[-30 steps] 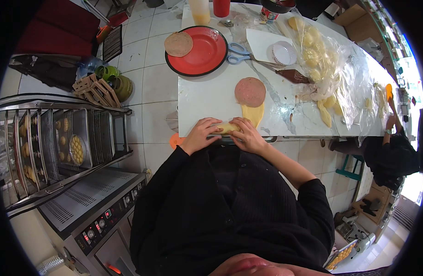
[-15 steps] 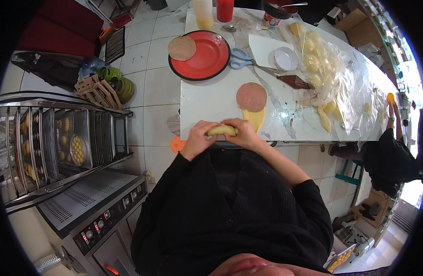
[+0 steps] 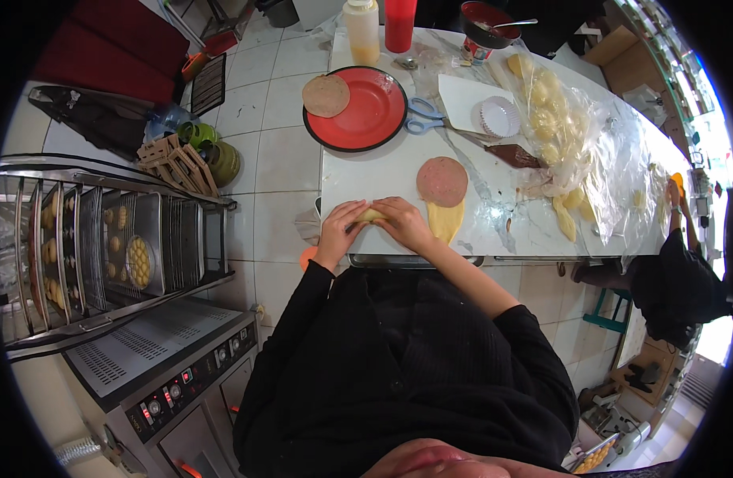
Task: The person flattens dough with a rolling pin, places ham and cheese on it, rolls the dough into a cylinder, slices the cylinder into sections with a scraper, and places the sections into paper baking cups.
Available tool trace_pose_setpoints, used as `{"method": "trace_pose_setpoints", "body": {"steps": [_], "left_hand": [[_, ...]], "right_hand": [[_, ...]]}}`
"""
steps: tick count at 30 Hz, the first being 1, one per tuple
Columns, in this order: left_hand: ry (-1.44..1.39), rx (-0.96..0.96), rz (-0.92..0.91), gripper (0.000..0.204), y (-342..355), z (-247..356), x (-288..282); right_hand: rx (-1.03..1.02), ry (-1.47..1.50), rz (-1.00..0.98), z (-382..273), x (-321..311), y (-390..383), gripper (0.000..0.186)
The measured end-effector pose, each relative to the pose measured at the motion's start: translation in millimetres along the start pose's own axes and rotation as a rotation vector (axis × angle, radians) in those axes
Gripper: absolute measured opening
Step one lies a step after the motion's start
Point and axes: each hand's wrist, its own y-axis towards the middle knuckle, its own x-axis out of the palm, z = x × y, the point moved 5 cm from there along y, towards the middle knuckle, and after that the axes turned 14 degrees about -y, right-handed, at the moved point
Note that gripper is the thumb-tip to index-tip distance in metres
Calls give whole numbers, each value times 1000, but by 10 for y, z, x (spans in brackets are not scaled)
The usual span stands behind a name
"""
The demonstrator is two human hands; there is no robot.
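Observation:
A pale yellow dough roll (image 3: 371, 215) lies between my hands at the front left of the marble table. My left hand (image 3: 342, 227) grips its left end, and my right hand (image 3: 404, 223) presses on its right part with bent fingers. The fingers cover most of the roll. Just right of my right hand is a flat strip of dough (image 3: 446, 221), its far end under a round pink meat slice (image 3: 442, 182). Farther off, another meat slice (image 3: 326, 96) rests on the left side of a red plate (image 3: 374, 119) with a black rim.
Blue-handled scissors (image 3: 423, 116), a white paper cup (image 3: 500, 117) and a brown piping bag (image 3: 514, 155) lie beyond. Plastic sheeting (image 3: 613, 171) covers dough pieces at right. Squeeze bottles (image 3: 361, 36) stand at the back. Left are a tray rack (image 3: 103, 263) and an oven (image 3: 167, 350). Another person (image 3: 669, 271) works far right.
My hands have moved slightly away from me, farther onto the table, with the dough roll. The fingers now cover more of it. The whole view has shifted a little.

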Motion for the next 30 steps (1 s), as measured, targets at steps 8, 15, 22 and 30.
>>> {"method": "trace_pose_setpoints", "body": {"steps": [8,15,22,30], "left_hand": [[128,-6,-93,43,244,167,26],[124,-23,-137,50,1029,54,920],[79,-331,-375,36,1436,-53,1278],[85,-190,-430,32,1496,-49,1325]], "right_hand": [[169,-82,178,89,-484,21,38],[506,-488,229,1136,-1018,-167,51],[643,-402,-164,1322,-878,-102,50],[431,-310,-251,1225,-972,7,42]]}}
